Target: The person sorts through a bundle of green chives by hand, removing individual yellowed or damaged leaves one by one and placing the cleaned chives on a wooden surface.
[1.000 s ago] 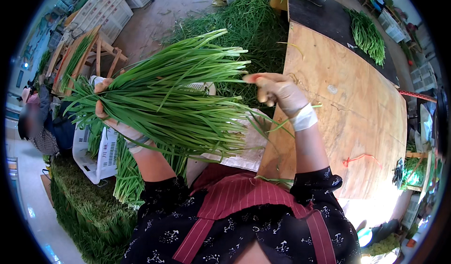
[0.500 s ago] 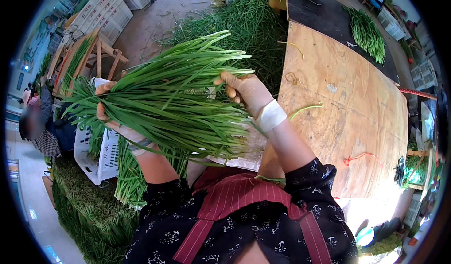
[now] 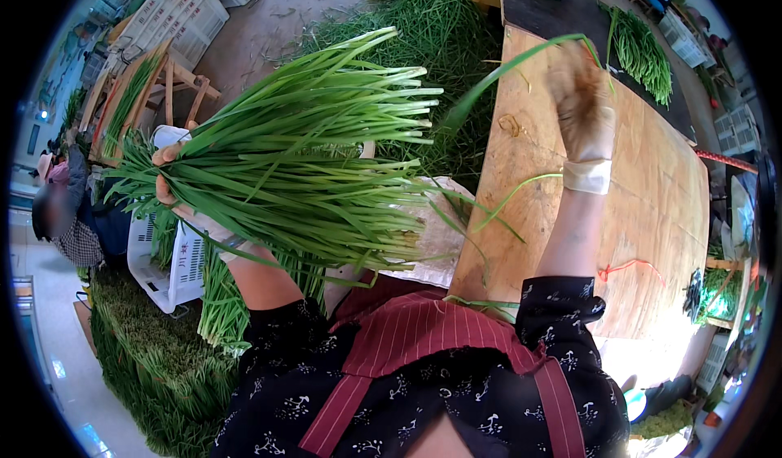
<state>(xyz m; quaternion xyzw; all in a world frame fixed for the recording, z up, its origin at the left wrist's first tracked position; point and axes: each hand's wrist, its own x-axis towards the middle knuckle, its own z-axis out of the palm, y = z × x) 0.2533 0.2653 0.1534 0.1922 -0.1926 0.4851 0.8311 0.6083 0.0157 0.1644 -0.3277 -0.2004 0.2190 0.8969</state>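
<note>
My left hand, in a pale glove, is wrapped round a large fanned bunch of garlic chives. The leafy ends stick out past the hand to the left, and the pale cut ends spread to the right. Over the wooden board, my gloved right hand is raised and smeared by motion. A long green leaf trails from its fingers toward the lower left. More loose leaves hang or lie at the board's left edge. The right fingertips are blurred.
Beyond the bunch lies a heap of loose greens. A white crate and stacked chives are at the left, near a person. Chives rest on a black board. Red string lies on the wood.
My right hand has moved from the bunch's cut ends up and right over the board, drawing a leaf along. The left hand with the bunch has shifted slightly left.
</note>
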